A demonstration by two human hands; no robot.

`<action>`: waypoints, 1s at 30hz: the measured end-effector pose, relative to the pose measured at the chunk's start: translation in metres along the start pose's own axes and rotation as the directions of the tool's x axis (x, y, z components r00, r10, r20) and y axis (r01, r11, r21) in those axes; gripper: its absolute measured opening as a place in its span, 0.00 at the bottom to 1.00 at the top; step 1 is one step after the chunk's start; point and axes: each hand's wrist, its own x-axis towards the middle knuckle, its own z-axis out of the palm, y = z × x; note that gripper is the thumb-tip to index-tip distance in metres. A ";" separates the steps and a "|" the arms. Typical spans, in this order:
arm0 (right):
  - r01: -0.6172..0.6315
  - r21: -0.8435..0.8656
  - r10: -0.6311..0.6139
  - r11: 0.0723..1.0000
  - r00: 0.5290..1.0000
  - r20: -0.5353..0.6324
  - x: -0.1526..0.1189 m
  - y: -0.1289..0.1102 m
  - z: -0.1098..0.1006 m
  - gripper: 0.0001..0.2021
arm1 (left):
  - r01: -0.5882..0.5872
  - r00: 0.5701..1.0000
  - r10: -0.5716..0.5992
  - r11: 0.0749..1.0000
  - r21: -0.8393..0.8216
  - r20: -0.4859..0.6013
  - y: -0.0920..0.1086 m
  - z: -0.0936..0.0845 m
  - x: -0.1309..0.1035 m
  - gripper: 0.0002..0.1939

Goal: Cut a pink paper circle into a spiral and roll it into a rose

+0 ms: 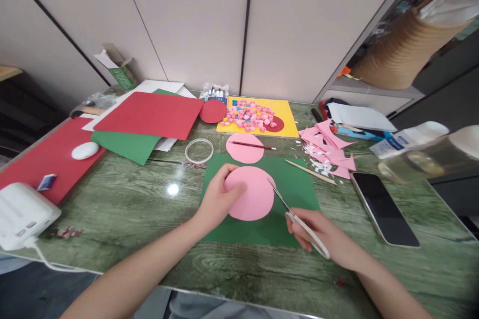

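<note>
My left hand [220, 197] pinches a pink paper circle [252, 204] at its left side, thumb on top, above a green sheet [295, 184]. In my right hand [318, 234] are scissors with white handles [312, 234]; their blades meet the circle's upper right edge. Just behind lies a second pink circle [239, 152] with a dark red pencil [252, 145] across it. A pointed wooden stick [310, 171] rests over the green sheet's right edge. Pink paper scraps [329, 147] are heaped to the right.
Pink balls [250, 114] cover part of a yellow sheet [288, 104] at the back. A tape roll [199, 151], red sheets [149, 112] and a white charger [26, 214] are on the left. A phone [383, 209] and a clear bottle [422, 159] stand or lie right.
</note>
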 end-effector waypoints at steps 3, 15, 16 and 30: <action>-0.012 -0.018 0.012 1.000 1.000 -0.002 0.001 0.001 -0.001 0.16 | -0.003 1.000 0.003 1.000 -0.005 -0.016 0.001 0.001 0.000 0.09; -0.001 -0.003 0.001 1.000 1.000 0.031 -0.003 -0.004 -0.001 0.14 | 0.016 0.992 -0.015 1.000 -0.009 0.123 0.002 -0.003 0.001 0.11; 0.005 0.001 -0.005 1.000 0.999 0.037 -0.003 -0.004 -0.001 0.14 | 0.030 0.988 -0.027 0.999 -0.019 0.149 0.002 -0.003 0.002 0.11; 0.012 -0.030 -0.011 0.999 1.000 0.028 -0.002 -0.005 -0.002 0.15 | 0.048 0.995 -0.048 0.999 -0.002 0.093 0.000 -0.004 0.004 0.13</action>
